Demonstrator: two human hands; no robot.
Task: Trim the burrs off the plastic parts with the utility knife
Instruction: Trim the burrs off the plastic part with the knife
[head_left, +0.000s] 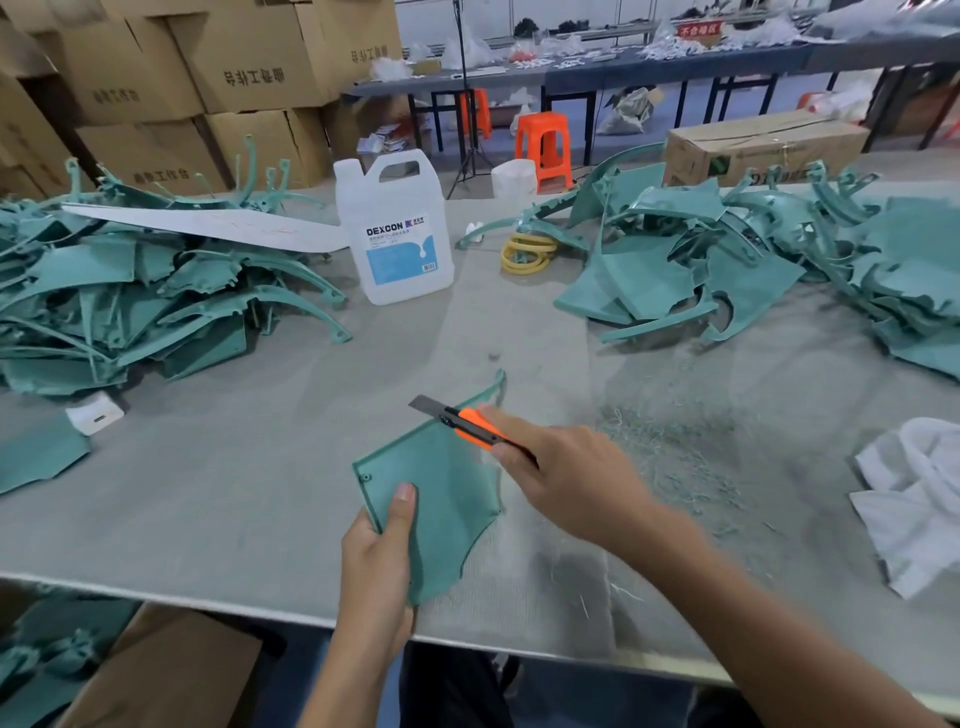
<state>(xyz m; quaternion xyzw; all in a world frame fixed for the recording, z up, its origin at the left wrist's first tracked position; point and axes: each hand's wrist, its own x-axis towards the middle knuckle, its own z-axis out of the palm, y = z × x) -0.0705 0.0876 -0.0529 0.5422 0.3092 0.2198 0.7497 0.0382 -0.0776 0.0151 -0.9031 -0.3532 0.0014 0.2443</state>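
A flat teal plastic part (447, 488) is held over the grey table, near its front edge. My left hand (376, 566) grips the part's lower left corner, thumb lying on its face. My right hand (566, 478) grips an orange and black utility knife (467, 423). Its bare blade sticks out up and to the left, lying against the part's upper left edge. One heap of teal parts (130, 296) lies at the left, another heap of teal parts (753, 249) at the right.
A white DEXCON jug (392, 228) stands at the table's middle back, with a yellow coil (527, 252) to its right. Teal shavings (670, 447) litter the table right of my hands. White cloth (914, 499) lies at the far right. A cardboard box (156, 670) sits below the front edge.
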